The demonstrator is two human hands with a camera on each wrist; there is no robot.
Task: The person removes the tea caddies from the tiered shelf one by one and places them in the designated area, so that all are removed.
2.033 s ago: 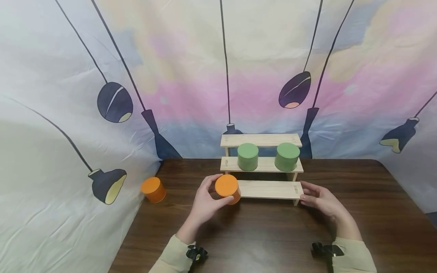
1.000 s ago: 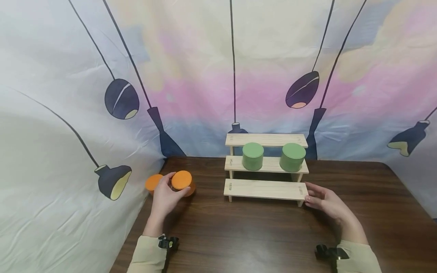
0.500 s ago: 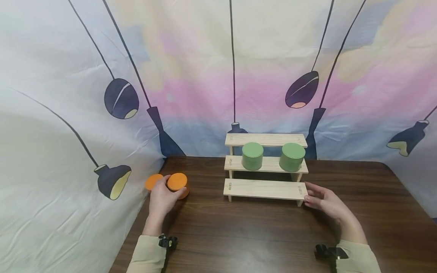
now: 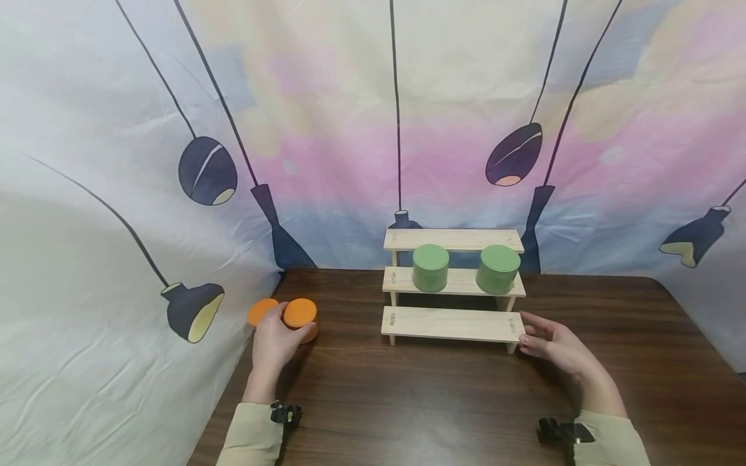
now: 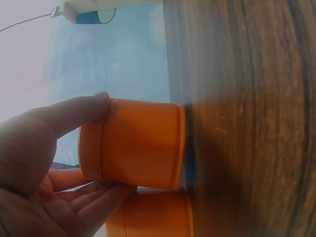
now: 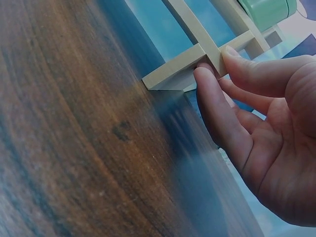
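My left hand (image 4: 274,341) grips a round orange tin (image 4: 300,313) between thumb and fingers at the table's left. In the left wrist view the held tin (image 5: 140,143) is upright with its base at or just above the wood; I cannot tell which. A second orange tin (image 4: 261,311) stands close beside it, partly hidden by the hand. My right hand (image 4: 556,343) pinches the right end of the lowest step of a three-step wooden display rack (image 4: 451,323). In the right wrist view its thumb and finger close on the plank edge (image 6: 213,61).
Two green tins, one left (image 4: 430,268) and one right (image 4: 498,270), stand on the rack's middle step. Behind the dark wooden table (image 4: 431,401) hangs a cloth printed with lamps (image 4: 332,142), which also runs along the left side.
My left hand has carried the orange tin from the left end of the lowest step leftward to the other orange tin and lowered it. My right hand has stayed on the rack.
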